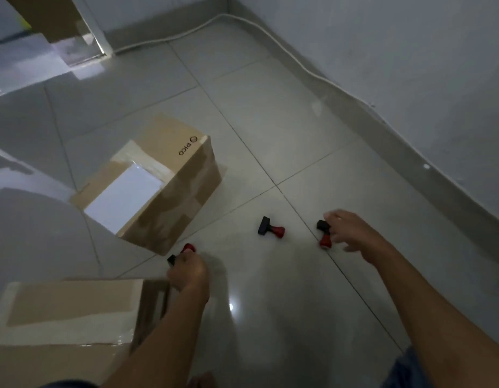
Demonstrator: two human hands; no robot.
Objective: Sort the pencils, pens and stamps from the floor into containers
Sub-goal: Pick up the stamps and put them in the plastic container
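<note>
Two stamps are pinched, one per hand (pixel 186 271) (pixel 352 233); a third stamp (pixel 270 229) lies between

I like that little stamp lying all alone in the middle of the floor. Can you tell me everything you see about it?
The middle stamp is a small hand stamp with a rounded red handle and a wide black base, both looking like plastic. It lies tipped on its side on the pale tiled floor, base pointing toward the cardboard box, handle toward the right hand. Nothing touches it; it sits apart from both hands and the two other stamps.
</note>
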